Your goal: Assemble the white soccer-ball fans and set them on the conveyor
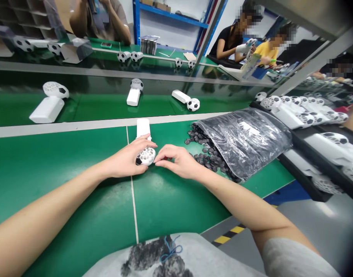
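My left hand [130, 157] is wrapped round the ball-shaped head of a football-patterned device [146, 157]. Its head is white openwork with some black patches, and its flat white handle [143, 127] points away from me on the green mat. Close against the right side of the ball, my right hand [176, 159] has thumb and forefinger pinched together; anything between them is too small to make out. Just right of that hand, small black pieces [206, 159] spill from the mouth of a clear plastic bag [248, 134].
Similar devices lie on the green conveyor [101, 104] beyond a pale rail [78, 126]. Black trays [312, 161] full of more devices stand at the right edge. Across the line sit several people, one in a yellow shirt [270, 49]. A slanted metal post [306, 63] rises at right.
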A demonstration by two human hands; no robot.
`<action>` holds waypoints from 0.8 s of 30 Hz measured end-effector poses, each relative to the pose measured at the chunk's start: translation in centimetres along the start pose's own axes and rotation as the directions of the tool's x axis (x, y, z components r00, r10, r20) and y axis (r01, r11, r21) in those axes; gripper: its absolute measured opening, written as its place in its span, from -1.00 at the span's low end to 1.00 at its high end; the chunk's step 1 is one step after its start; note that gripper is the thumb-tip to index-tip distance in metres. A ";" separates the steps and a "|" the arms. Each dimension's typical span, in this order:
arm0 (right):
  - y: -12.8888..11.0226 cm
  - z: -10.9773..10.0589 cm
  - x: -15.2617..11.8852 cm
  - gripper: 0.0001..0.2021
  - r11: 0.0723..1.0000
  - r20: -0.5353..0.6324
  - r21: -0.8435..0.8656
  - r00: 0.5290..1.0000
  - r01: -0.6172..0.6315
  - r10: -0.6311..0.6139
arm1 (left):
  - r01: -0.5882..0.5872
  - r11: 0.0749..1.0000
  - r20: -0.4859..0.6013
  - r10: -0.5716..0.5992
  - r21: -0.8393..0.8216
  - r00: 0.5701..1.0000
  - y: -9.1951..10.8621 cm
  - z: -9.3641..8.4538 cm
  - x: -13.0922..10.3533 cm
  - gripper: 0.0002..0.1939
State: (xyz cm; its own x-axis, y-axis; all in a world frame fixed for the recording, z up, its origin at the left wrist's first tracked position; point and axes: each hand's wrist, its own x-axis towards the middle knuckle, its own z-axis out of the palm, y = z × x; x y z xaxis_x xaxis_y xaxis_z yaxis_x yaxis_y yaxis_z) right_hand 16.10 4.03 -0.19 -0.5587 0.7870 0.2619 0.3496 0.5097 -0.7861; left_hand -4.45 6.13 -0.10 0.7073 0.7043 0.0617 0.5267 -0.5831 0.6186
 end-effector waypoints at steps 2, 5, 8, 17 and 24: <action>0.4 0.6 0.4 -0.98 0.997 -0.042 0.066 0.999 -0.029 0.032 | 0.011 1.000 -0.004 -0.011 -0.025 1.000 0.2 0.0 0.1 -0.49; 1.1 1.0 0.8 -0.97 0.985 -0.067 0.163 0.996 -0.055 0.067 | 0.025 0.998 -0.036 -0.027 -0.051 0.999 0.6 0.1 0.1 -0.56; 1.4 1.0 1.1 -0.93 0.974 -0.064 0.217 0.995 -0.060 0.075 | 0.039 0.998 -0.074 -0.042 -0.053 0.996 0.9 0.4 0.1 -0.63; 2.2 0.8 1.6 -0.83 0.942 0.045 0.240 0.972 -0.235 0.231 | 0.040 0.997 -0.124 -0.048 -0.069 0.991 0.3 0.9 0.4 -0.63; 4.5 -5.5 -0.4 -0.94 0.744 -0.299 -0.553 0.923 -0.374 0.242 | 0.022 0.993 -0.150 -0.039 -0.117 0.988 -0.2 1.5 0.4 -0.37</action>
State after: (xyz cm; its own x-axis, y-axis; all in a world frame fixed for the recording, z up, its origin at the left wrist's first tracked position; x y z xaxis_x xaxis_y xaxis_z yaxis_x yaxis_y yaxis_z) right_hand 22.09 7.91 -0.73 -0.2063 0.9536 0.2192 0.8852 0.2774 -0.3735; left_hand -3.60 5.96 -1.37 0.6070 0.7796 0.1545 0.4828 -0.5161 0.7074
